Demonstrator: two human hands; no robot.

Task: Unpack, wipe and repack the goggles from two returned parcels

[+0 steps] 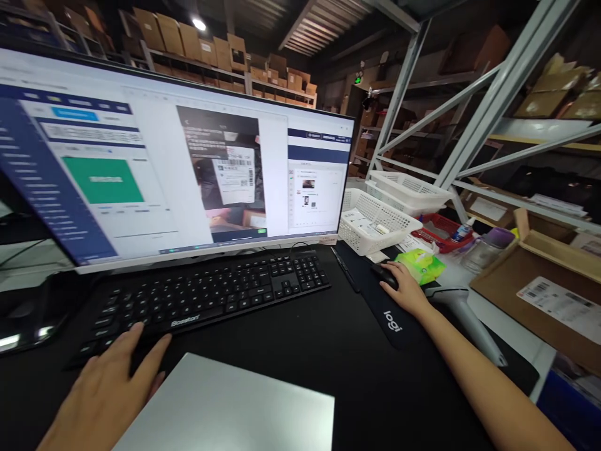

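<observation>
My left hand (110,376) rests at the near left corner of a black keyboard (201,294), its fingers apart and nothing held. Over on the right, my right hand (404,289) is curved over a black computer mouse (385,275) on a dark mouse pad (375,307) with "logi" printed on it. A wide monitor (277,169) stands behind the keyboard; a photo of a shipping label fills its middle, between other windows. Close in front of me, a flat silver-grey panel or lid (244,407) lies beside my left hand.
A grey handheld scanner (469,319) lies right of my forearm. Behind the mouse are a green packet (420,264), a white plastic basket (375,225) and a red tray (439,235). An open cardboard box (544,275) stands at the right, before metal shelving (451,156).
</observation>
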